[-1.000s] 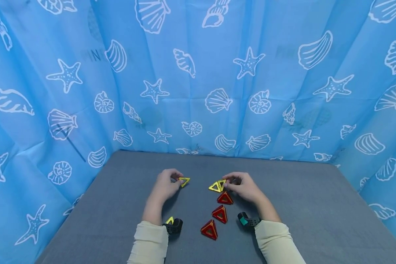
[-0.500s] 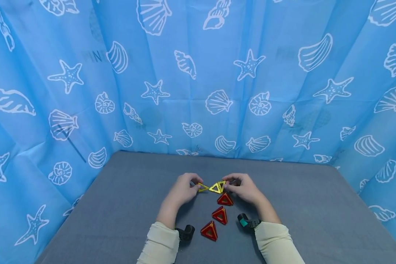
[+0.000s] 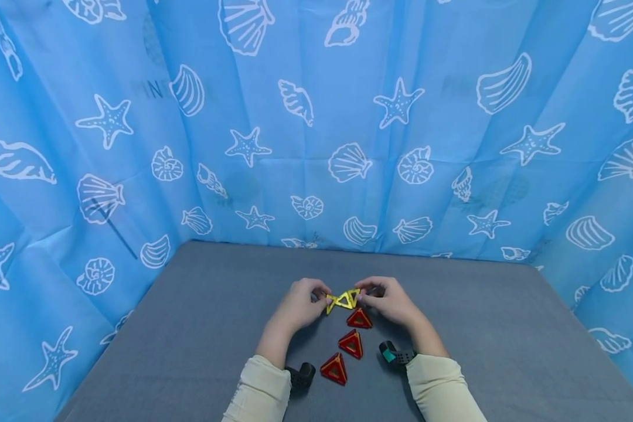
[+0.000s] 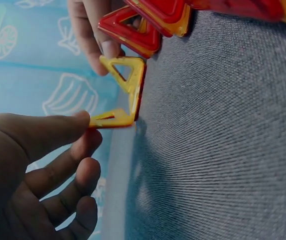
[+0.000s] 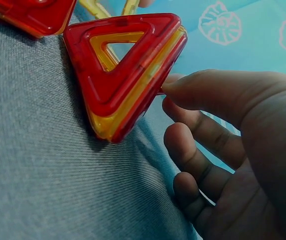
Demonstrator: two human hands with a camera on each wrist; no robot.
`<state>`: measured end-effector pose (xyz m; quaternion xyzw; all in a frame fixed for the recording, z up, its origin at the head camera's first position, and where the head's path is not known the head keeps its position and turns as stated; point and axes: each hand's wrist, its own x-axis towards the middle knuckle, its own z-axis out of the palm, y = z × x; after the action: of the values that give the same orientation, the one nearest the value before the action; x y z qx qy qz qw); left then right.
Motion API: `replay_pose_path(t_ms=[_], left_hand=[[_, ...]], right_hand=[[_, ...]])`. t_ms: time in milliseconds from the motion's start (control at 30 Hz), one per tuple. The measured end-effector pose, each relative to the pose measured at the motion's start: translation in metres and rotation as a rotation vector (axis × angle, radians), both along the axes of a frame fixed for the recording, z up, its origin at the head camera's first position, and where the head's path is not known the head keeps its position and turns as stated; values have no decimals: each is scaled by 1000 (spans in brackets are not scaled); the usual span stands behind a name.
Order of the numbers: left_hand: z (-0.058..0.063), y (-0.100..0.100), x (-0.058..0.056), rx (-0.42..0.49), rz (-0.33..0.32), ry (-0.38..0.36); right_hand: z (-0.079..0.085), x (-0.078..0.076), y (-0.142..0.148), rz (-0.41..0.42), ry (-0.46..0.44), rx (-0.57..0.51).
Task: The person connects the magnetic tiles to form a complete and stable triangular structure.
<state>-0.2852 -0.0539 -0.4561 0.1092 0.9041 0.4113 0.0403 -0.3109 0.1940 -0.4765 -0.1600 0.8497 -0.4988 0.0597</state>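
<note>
My left hand (image 3: 299, 305) pinches a yellow triangular magnetic tile (image 4: 110, 119) between thumb and forefinger, its other fingers loosely curled. That tile meets the left end of a middle yellow triangle (image 3: 343, 300). At the right end, my right hand (image 3: 392, 299) pinches a third yellow triangle (image 4: 122, 72), which adjoins the middle one. In the left wrist view the three form a bent strip standing at the grey cloth. A red-and-yellow tile pyramid (image 5: 125, 65) hides most of the strip in the right wrist view.
Between the forearms, three red pyramids stand in a slanting row: a far one (image 3: 360, 318), a middle one (image 3: 351, 343) and a near one (image 3: 334, 368). Grey cloth (image 3: 216, 328) covers the table. A blue shell-print curtain (image 3: 316, 117) hangs behind and at the sides.
My left hand has moved right with its yellow tile, bringing it against the other two yellow tiles, and has turned it. The right hand has stayed in place, still pinching.
</note>
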Motion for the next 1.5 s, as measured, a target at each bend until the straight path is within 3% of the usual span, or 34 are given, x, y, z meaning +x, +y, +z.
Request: replay_pose_path(t_ms=[333, 667, 1500], left_hand=[[-1, 1, 1, 4, 9, 34], [-4, 5, 3, -50, 78, 42], [-9, 19, 4, -67, 82, 108]], right_hand=[[-3, -1, -1, 15, 17, -3], [-2, 0, -4, 37, 25, -3], [-3, -1, -5, 81, 48, -16]])
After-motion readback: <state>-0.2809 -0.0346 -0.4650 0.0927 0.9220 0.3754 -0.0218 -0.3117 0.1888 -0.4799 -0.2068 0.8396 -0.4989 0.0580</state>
